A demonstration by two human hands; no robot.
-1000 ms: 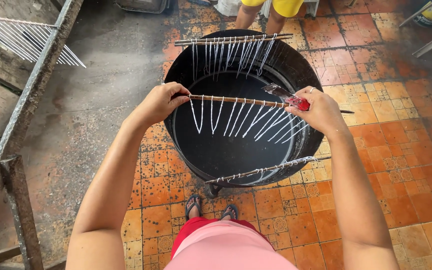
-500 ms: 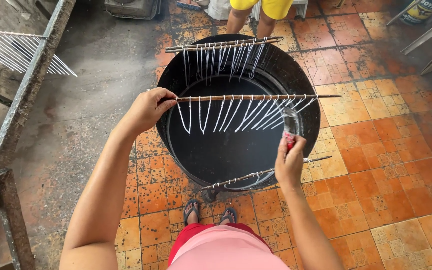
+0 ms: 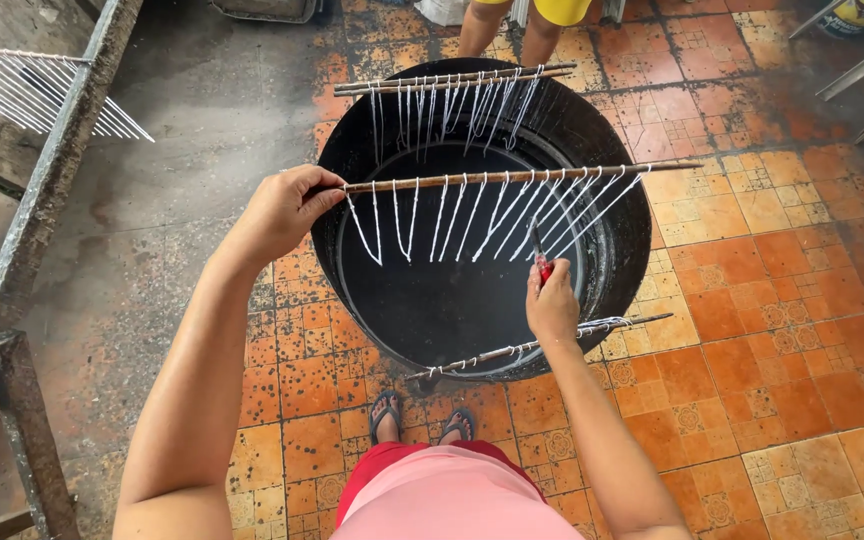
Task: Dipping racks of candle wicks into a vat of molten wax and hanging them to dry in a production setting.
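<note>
1. Wooden rod [image 3: 472,180] with white waxed strings [image 3: 482,215] hanging in a row, held level above a big black round vat [image 3: 612,250] and reaching past the vat's right rim.
2. Left hand [image 3: 277,212] at the rod's left end, fingers curled shut round the wood, thumb on top; arm stretched out from the lower left.
3. Right hand [image 3: 552,305] lower and nearer the body, over the vat's near right side, fingers closed round a red-handled tool [image 3: 543,265] pointing up toward the lower ends of the strings on the right; blade too small and blurred to tell its kind.
4. Strings on the left of the rod hanging nearly straight, those on the right slanting down and to the left, bunched close together near the tool's tip.
5. Dark inside of the vat, with a smaller inner ring; contents not clear.
6. Second rod pair [image 3: 452,80] with white strings lying across the far rim of the vat; third rod [image 3: 542,345] with wound string lying across the near rim, just beside the right hand.
7. Orange and brown stained floor tiles [image 3: 772,330] all around; grey metal frame [image 3: 42,230] at the left, with another row of white strings [image 3: 42,90] at its top.
8. Another person's bare legs [image 3: 512,30] beyond the vat at the top edge; own feet in sandals [image 3: 422,415] just short of the vat.
</note>
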